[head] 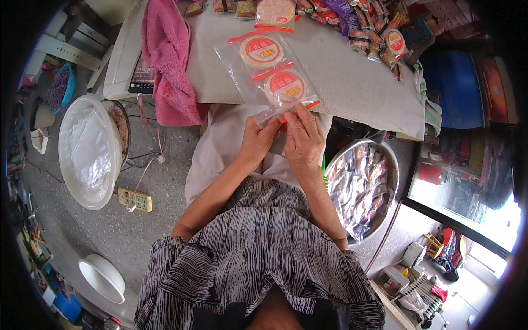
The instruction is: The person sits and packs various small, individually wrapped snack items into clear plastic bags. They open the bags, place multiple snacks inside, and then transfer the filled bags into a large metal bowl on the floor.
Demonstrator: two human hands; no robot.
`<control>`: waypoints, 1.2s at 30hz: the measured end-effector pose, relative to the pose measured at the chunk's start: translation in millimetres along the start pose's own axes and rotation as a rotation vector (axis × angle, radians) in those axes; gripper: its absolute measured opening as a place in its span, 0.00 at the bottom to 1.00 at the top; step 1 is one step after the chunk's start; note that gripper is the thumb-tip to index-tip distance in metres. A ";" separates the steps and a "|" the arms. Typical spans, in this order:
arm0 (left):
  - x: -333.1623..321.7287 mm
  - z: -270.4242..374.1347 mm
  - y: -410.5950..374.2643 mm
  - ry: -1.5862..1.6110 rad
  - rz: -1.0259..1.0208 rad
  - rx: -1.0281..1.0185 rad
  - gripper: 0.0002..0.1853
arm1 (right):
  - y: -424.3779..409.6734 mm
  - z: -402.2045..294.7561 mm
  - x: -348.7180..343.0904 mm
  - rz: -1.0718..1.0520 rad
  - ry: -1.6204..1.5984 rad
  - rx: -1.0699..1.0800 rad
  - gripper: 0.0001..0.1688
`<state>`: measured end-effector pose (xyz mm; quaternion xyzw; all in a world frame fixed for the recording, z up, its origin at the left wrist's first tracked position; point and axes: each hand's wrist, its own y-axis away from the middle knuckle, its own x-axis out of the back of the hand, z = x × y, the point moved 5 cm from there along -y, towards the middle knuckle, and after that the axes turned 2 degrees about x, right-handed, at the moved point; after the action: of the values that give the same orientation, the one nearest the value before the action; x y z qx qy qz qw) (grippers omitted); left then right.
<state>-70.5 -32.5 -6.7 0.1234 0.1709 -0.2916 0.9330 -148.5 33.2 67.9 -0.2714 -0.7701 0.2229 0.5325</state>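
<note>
My left hand (260,138) grips the lower end of a clear plastic bag (235,76) at the table's near edge. Two round biscuits in clear, red-edged wrappers lie one beyond the other within the bag's outline: a far wrapped biscuit (261,52) and a near wrapped biscuit (285,87). Close beside it, my right hand (304,134) pinches the bag's end and the near wrapper's red edge. The fingertips overlap there, so the exact hold of each is partly hidden. Another wrapped biscuit (275,14) lies at the table's far side.
A pink towel (171,74) hangs over the table (350,88), partly covering a phone (142,76). Small packaged snacks (365,29) are heaped at the far right. A white basin (66,165) of clear bags stands left; a metal basin (394,165) of filled bags stands right. A power strip (142,201) lies on the floor.
</note>
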 end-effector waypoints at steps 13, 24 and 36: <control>22.9 6.1 5.5 0.198 0.113 0.251 0.09 | 40.3 33.2 10.9 0.003 -0.952 -1.120 0.20; 6.5 -21.7 28.9 0.233 -0.188 0.320 0.14 | 44.7 45.7 20.6 0.020 -1.191 -1.127 0.15; -15.9 -44.1 31.1 0.112 -0.573 0.389 0.35 | 161.5 107.6 124.3 0.187 -0.903 -1.233 0.14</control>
<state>-75.4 14.9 -36.5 0.2618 0.1908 -0.5613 0.7616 -256.1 230.5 16.8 -0.4659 -0.8716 -0.1134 -0.1023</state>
